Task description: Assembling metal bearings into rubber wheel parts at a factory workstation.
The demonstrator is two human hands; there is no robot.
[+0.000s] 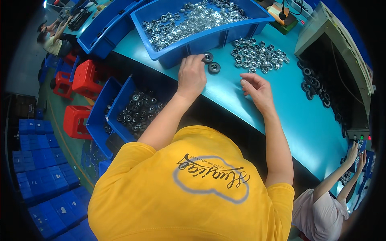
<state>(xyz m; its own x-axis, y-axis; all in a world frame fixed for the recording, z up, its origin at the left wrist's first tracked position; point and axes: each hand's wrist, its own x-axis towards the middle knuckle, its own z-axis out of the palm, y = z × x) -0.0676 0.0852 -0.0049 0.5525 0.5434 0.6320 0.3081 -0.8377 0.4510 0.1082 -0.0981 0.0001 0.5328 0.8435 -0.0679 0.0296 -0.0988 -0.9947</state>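
My left hand point(192, 76) rests at the near edge of the turquoise table, below the big blue bin. Its fingers are bent, with the tips against a small black-tyred wheel point(208, 58). Beside that lies a second black wheel point(214, 68), flat on the table. My right hand point(257, 91) hovers over the table with thumb and fingers a little apart, and I see nothing in it. Just beyond it spreads a loose pile of shiny silver wheel hubs point(261, 56). More silver hubs fill the blue bin point(217, 36).
Black rubber tyres point(313, 82) lie along the right, beside a pale machine frame point(341, 36). At my left, a low blue crate point(116, 114) holds several dark wheels. Red stools point(76, 120) and stacked blue crates point(44, 168) stand farther left. A co-worker point(321, 209) sits at lower right.
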